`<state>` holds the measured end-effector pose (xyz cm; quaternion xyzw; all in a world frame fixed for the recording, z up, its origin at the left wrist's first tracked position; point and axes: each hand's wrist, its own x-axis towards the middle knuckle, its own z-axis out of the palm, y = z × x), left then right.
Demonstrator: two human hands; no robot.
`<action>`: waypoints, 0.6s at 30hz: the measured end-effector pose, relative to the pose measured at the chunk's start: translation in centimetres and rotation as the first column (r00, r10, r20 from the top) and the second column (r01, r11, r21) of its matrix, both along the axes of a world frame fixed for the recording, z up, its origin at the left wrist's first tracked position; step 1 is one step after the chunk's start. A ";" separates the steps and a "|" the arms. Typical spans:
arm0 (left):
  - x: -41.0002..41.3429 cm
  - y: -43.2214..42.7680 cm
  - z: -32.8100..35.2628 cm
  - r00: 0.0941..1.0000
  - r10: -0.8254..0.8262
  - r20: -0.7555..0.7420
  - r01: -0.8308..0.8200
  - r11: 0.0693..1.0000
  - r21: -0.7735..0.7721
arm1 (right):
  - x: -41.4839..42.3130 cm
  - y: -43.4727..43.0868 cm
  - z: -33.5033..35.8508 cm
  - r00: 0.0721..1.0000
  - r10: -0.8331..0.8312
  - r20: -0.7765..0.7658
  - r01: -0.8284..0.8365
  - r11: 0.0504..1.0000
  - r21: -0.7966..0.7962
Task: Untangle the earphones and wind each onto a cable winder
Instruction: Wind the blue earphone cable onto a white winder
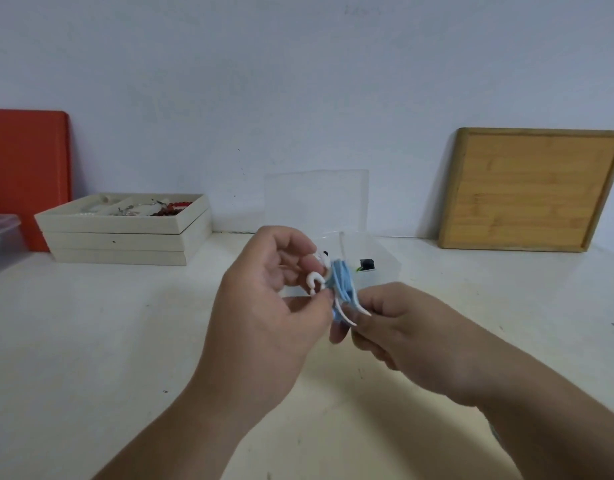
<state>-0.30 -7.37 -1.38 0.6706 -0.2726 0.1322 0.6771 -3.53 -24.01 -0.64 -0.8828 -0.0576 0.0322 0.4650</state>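
Above the white table point(91, 341), in the middle of the view, a person holds a small white cable winder point(318, 271) between both hands, with blue earphone cable point(340, 278) wrapped round it in several turns. The left hand point(264, 306) has its thumb and fingers curled about the winder's left side, the fingertips closed on its white hooked end. The right hand point(402, 327) pinches the lower end of the bundle, fingers curled inward, where two thin white prongs stick out beside the blue cable. The bundle is off the table, raised in front of a clear plastic box point(378, 268) whose lid stands open against the wall. Inside that box lies a small black item point(366, 264), too small to tell what it is. To the left, at the back of the table, sits a stack of cream trays point(125, 237), the top one holding beads and other small pieces. Behind the stack a red board point(25, 161) leans against the wall, and at the far left edge shows the corner of another clear container point(1, 237). To the right a wooden tray point(530, 188) leans upright against the wall, well apart from the hands.
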 end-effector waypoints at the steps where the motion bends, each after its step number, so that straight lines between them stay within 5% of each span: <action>1: 0.2 0.1 -0.1 0.999 0.041 0.001 -0.041 0.999 -0.004 | -0.1 0.1 0.0 0.999 0.038 -0.007 -0.037 0.999 0.011; 8: 1.1 0.6 -0.3 0.976 0.218 0.027 -0.219 0.974 0.060 | -0.5 -0.5 0.9 0.997 0.072 0.040 -0.069 0.996 -0.061; 18: 0.3 0.5 -0.5 0.970 0.139 0.200 -0.196 0.933 0.301 | -0.6 -0.8 1.4 0.973 0.023 0.231 -0.049 0.993 0.106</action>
